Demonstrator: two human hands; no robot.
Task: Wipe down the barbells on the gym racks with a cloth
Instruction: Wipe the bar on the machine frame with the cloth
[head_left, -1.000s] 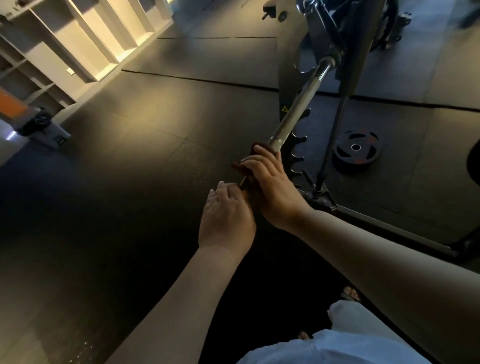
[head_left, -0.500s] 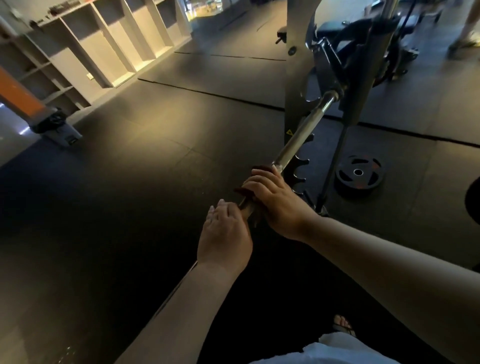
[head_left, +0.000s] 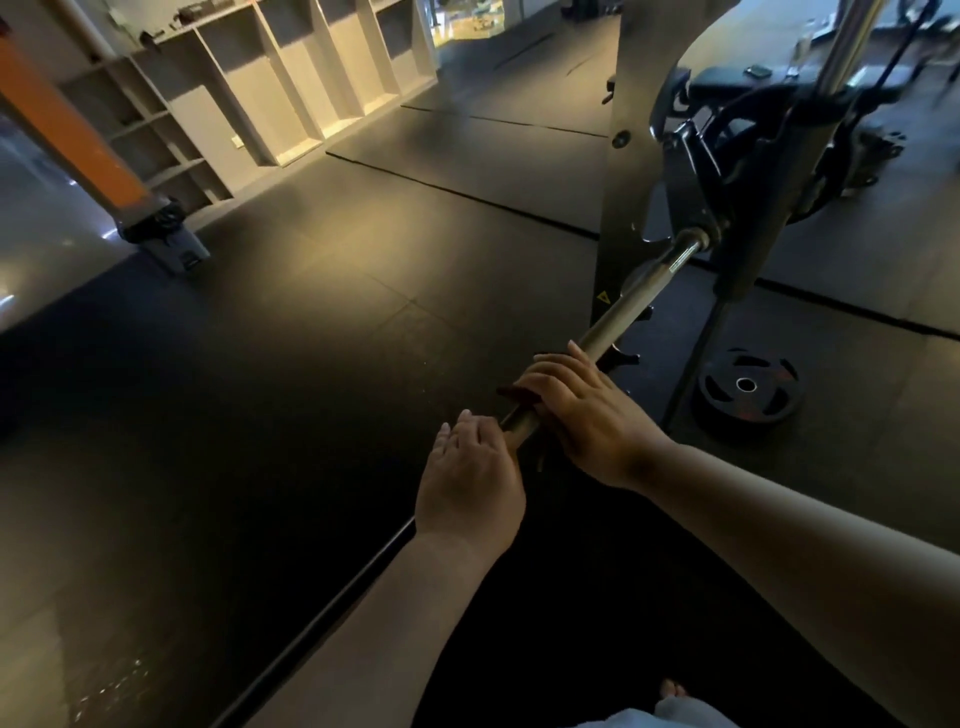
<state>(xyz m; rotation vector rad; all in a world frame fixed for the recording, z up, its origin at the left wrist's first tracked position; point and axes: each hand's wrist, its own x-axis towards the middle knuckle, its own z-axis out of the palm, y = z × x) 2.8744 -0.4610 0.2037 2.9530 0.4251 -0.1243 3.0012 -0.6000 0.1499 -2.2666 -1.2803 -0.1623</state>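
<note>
Orange padding covers a slanted post in the upper left of the frame, with pale open shelving just right of it above the black rubber floor. Near the centre, the left hand rests on top of the barbell, its grip slack, fingers fairly straight and holding nothing. Just to its right, the right hand has its grip curled over a dark red cloth wrapped on the bar. From there the steel barbell runs up and right to the rack in the upper right, and a black weight plate lies flat on the floor at right centre.
</note>
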